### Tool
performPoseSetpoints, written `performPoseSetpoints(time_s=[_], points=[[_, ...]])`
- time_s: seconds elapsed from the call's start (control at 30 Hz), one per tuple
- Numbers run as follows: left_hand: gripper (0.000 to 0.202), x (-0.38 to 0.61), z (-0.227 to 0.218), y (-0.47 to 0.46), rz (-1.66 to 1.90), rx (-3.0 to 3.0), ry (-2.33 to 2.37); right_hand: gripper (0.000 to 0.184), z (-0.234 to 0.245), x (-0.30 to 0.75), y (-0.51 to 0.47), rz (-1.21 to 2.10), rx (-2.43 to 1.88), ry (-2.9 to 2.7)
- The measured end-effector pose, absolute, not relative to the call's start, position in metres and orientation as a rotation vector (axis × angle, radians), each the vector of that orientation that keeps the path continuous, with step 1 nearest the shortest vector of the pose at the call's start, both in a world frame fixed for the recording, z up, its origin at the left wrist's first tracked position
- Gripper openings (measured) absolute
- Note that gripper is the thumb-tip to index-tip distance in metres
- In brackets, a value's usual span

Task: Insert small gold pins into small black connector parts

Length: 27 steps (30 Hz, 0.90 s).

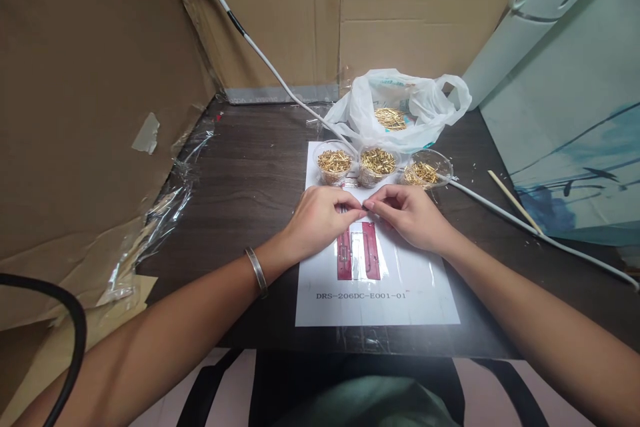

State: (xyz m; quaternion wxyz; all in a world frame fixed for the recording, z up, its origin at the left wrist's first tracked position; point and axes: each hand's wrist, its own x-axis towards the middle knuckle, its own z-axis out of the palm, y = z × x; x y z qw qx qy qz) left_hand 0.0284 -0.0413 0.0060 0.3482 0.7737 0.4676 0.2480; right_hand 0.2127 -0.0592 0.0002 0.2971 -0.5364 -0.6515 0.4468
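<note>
My left hand [323, 219] and my right hand [413, 219] meet fingertip to fingertip above a white printed sheet [320, 310]. Each pinches thumb against forefinger. A tiny dark bit shows where the tips touch, too small to name. Just below the fingers, a red-and-white panel [371, 250] with thin outlined shapes lies on the sheet. Behind my hands stand three clear plastic cups holding small gold-coloured metal pins: a left cup [334, 161], a middle cup [379, 163] and a right cup [424, 172].
A white plastic bag [363, 110] with longer gold pins [391, 119] sits behind the cups. A white cable [273, 70] crosses the dark table [240, 167]. To the right lie a wooden stick [515, 202] and a leaning white cylindrical object [525, 33]. Cardboard walls [280, 33] enclose the back and left.
</note>
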Motion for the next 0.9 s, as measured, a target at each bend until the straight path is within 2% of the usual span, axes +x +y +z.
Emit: performPoseSetpoints(time_s=[0.9], points=[[0.005,0.0307,0.0064,-0.042,0.573,2.073,1.205,0.024,0.0064,0.2157,-0.0606,1.274,-1.438,-1.692]])
